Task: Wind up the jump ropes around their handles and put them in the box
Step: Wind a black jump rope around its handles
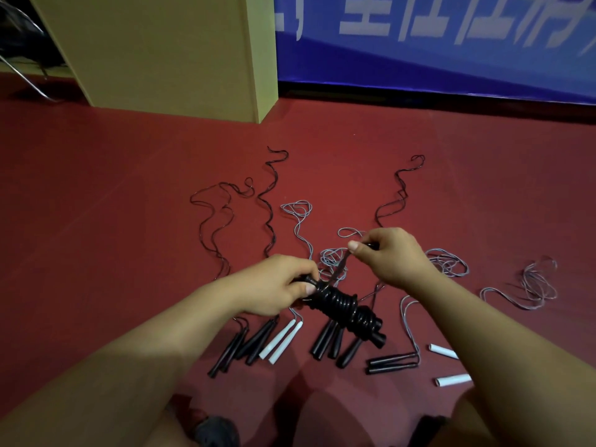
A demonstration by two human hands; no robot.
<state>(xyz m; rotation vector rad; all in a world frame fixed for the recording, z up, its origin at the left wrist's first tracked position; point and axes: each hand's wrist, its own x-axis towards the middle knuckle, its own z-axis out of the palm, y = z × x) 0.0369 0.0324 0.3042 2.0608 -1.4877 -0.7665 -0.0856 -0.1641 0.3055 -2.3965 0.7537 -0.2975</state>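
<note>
We see the left hand (274, 287) gripping one end of the black plastic handle pair wrapped in coiled black rope (345, 309), held above the red floor (96, 204), long axis running from upper left down to lower right. The right hand (392, 254) pinches the loose black rope end (342, 264), pulled taut. On the floor we count about eight loose black handles (325, 341) and four white plastic handles (282, 340), beside the beige cardboard box (154, 50).
</note>
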